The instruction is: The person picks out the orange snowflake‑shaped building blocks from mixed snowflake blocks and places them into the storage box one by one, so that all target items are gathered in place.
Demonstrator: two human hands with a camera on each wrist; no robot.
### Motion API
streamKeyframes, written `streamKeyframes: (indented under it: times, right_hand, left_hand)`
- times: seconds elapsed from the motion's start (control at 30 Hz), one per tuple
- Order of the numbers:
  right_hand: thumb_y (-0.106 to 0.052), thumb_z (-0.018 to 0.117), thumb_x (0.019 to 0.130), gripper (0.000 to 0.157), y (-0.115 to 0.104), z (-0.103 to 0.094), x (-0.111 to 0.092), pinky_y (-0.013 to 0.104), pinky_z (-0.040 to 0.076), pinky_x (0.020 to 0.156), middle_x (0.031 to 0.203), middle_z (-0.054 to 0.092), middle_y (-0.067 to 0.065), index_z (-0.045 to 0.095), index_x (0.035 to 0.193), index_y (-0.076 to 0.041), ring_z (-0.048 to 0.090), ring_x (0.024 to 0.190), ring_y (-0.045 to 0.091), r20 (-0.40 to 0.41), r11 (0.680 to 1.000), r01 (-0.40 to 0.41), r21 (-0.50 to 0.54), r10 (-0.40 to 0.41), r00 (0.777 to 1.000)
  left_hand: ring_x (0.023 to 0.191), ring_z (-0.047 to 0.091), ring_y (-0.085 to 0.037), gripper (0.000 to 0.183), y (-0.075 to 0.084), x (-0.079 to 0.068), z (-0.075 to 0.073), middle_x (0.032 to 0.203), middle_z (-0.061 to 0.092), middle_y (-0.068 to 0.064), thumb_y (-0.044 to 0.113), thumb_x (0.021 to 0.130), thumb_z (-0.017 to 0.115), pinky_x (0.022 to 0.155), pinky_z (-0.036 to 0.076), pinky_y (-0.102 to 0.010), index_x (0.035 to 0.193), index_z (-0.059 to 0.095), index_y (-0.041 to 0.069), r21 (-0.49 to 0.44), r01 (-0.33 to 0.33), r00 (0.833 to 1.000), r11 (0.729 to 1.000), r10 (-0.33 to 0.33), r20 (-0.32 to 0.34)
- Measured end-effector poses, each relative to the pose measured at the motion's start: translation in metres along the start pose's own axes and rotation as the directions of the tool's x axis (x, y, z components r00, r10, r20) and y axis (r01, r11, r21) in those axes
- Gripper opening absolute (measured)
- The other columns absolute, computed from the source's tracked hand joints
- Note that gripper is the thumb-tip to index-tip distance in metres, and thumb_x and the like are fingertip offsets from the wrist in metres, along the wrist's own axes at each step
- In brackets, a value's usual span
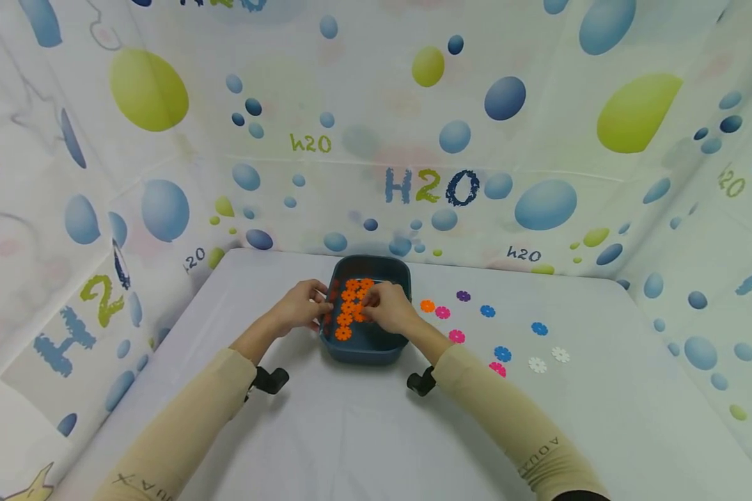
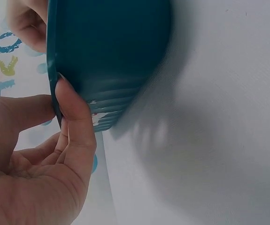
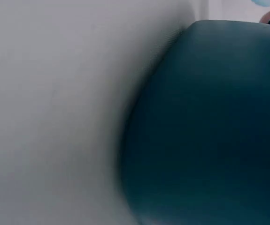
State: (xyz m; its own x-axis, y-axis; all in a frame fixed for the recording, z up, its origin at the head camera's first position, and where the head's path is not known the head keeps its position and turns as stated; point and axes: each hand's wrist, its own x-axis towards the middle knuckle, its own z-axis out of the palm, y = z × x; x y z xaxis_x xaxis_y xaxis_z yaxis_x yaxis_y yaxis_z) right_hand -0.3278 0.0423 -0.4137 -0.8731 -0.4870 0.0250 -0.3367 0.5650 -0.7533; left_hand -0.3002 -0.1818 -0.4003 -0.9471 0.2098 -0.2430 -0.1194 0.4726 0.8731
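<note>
A dark teal plastic basket (image 1: pixel 365 356) stands on the white-covered table in the head view. My left hand (image 1: pixel 298 306) pinches its left rim between thumb and fingers; the left wrist view shows this grip (image 2: pixel 45 159) on the rim close up. Inside the basket are several orange flower-shaped discs (image 1: pixel 343 333), grouped toward its left side. My right hand (image 1: pixel 388 307) is over the basket with its fingers curled and the fingertips at the orange discs, seemingly pinching one. The hand itself partly hides that disc. In the right wrist view, the basket's outer wall (image 3: pixel 210 122) blocks the fingers.
Loose flower-shaped discs lie on the table right of the basket: an orange disc (image 1: pixel 427 306), several pink discs (image 1: pixel 457 336), a purple disc (image 1: pixel 463 296), several blue discs (image 1: pixel 503 354) and two white discs (image 1: pixel 537 364). A patterned curtain (image 1: pixel 363 174) surrounds the table.
</note>
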Motion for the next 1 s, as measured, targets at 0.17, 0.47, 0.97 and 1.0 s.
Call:
streamKeyframes:
  times: [0.17, 0.47, 0.97, 1.0]
  right_hand:
    - [0.0, 0.068, 0.094, 0.004, 0.004, 0.01, 0.006, 0.026, 0.058, 0.063, 0.079, 0.071, 0.005, 0.071, 0.091, -0.001, 0.069, 0.067, 0.015, -0.026, 0.998, -0.05, -0.045, 0.049, 0.998]
    - [-0.004, 0.075, 0.087, 0.008, 0.006, 0.017, 0.012, 0.027, 0.051, 0.06, 0.08, 0.067, 0.005, 0.071, 0.082, -0.005, 0.061, 0.068, 0.017, -0.073, 0.972, -0.149, -0.18, 0.138, 0.988]
    - [-0.009, 0.082, 0.086, 0.016, 0.007, 0.019, 0.015, 0.025, 0.05, 0.057, 0.07, 0.066, 0.002, 0.072, 0.074, -0.007, 0.06, 0.064, 0.016, -0.044, 0.965, -0.182, -0.191, 0.177, 0.983]
    - [-0.009, 0.082, 0.085, 0.015, 0.007, 0.019, 0.015, 0.025, 0.05, 0.057, 0.071, 0.066, 0.002, 0.072, 0.074, -0.007, 0.06, 0.065, 0.016, -0.045, 0.964, -0.181, -0.193, 0.176, 0.983]
  left_hand:
    - [0.078, 0.06, -0.02, 0.041, 0.0, -0.001, 0.0, 0.099, 0.056, -0.015, 0.005, 0.103, 0.059, 0.063, 0.061, -0.032, 0.136, 0.043, -0.012, -0.006, -0.005, 1.0, 1.0, 0.005, 0.005]
    - [0.078, 0.06, -0.02, 0.042, 0.001, -0.003, -0.001, 0.1, 0.056, -0.015, 0.007, 0.103, 0.059, 0.063, 0.061, -0.032, 0.138, 0.043, -0.011, -0.004, -0.001, 1.0, 1.0, 0.001, -0.004]
    - [0.078, 0.061, -0.02, 0.041, 0.004, -0.006, 0.0, 0.099, 0.056, -0.014, 0.006, 0.103, 0.059, 0.063, 0.061, -0.032, 0.137, 0.044, -0.011, -0.004, -0.001, 1.0, 1.0, 0.001, -0.006]
    - [0.078, 0.061, -0.02, 0.041, 0.004, -0.006, 0.0, 0.099, 0.056, -0.014, 0.006, 0.103, 0.059, 0.063, 0.06, -0.032, 0.137, 0.044, -0.011, -0.005, -0.002, 1.0, 1.0, 0.001, -0.005]
